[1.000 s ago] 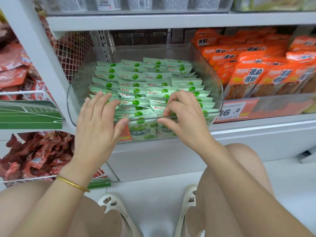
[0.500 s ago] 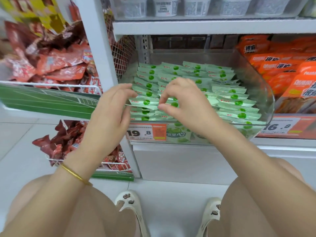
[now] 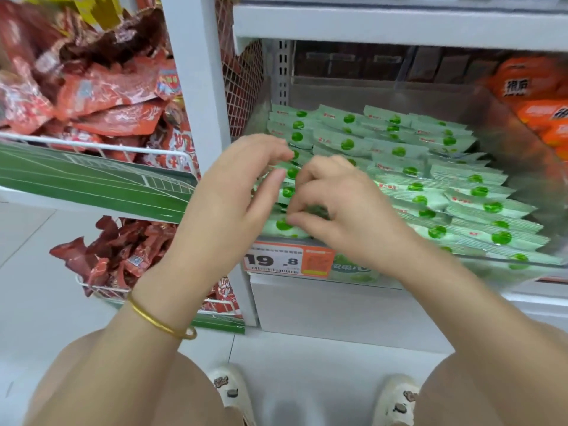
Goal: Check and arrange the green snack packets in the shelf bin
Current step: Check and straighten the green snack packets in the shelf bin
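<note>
Hands have closed on the front-left green snack packets (image 3: 415,189): left hand (image 3: 227,204) pinches 1; whether right hand (image 3: 347,210) grips, cannot tell. Mid-check, I judge; next, lay it flat in the bin (image 3: 368,90).

Your green snack packets (image 3: 461,192) are thin plastic film with a soft sheen, ribbed along the crimped ends. The bin (image 3: 353,93) holding them is clear hard plastic, smooth and glossy. Left of the bin, the shelf upright (image 3: 196,87) is smooth white-painted metal. Beyond it, the red packets (image 3: 101,90) are crinkled, shiny film in a white coated wire basket (image 3: 92,147). On the bin's front sits a printed paper price label (image 3: 273,259). Right of the bin, the orange packets (image 3: 534,87) look glossy. Your bangle (image 3: 159,324) is polished gold-coloured metal.
</note>
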Demonstrator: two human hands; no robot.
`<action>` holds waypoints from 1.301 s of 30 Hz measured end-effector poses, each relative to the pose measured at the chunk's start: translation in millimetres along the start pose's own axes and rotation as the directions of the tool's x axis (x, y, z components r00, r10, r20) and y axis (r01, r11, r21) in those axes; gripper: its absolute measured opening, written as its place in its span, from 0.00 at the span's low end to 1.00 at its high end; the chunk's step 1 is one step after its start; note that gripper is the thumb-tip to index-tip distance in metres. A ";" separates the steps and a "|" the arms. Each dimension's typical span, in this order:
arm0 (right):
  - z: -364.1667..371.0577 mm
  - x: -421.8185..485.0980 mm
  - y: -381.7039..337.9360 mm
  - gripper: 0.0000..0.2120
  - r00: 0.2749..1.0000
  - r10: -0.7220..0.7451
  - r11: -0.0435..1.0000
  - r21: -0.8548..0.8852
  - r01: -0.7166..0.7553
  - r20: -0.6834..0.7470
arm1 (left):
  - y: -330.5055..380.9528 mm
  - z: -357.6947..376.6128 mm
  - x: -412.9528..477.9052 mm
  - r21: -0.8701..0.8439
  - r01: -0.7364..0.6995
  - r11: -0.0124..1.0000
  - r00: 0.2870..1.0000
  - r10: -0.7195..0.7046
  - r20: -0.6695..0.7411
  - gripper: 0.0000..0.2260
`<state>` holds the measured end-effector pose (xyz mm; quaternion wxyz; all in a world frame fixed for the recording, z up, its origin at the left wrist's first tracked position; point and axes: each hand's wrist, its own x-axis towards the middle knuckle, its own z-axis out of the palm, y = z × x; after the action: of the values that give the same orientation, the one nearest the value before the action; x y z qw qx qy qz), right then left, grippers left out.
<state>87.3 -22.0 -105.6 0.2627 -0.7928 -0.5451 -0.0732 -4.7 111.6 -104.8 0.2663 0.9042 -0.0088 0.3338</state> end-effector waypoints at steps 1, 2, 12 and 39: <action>-0.7 0.0 -0.8 0.07 0.997 0.050 0.991 0.129 -0.042 -0.059 | 1.3 -0.4 -0.4 -0.030 0.021 0.999 1.000 -0.021 -0.002 0.13; -2.9 0.4 -1.2 0.06 0.988 0.105 0.962 0.264 -0.072 -0.112 | 2.5 -0.9 -1.2 -0.063 0.041 0.997 0.999 -0.042 -0.010 0.13; -26.5 1.4 -2.8 0.08 0.898 0.401 0.626 0.770 -0.123 -0.183 | 17.7 -3.7 -0.7 -0.523 0.167 0.836 0.980 -0.199 -0.006 0.28; -29.9 -22.3 13.9 0.31 0.953 0.288 0.634 0.764 -0.117 -0.092 | 23.6 1.6 -3.0 -0.668 0.382 0.639 0.924 -0.270 0.270 0.35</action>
<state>96.1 -58.9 -93.8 0.6274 -0.6576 -0.4032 0.1068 -10.6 90.1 -96.5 0.6478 0.7392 0.0077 0.1839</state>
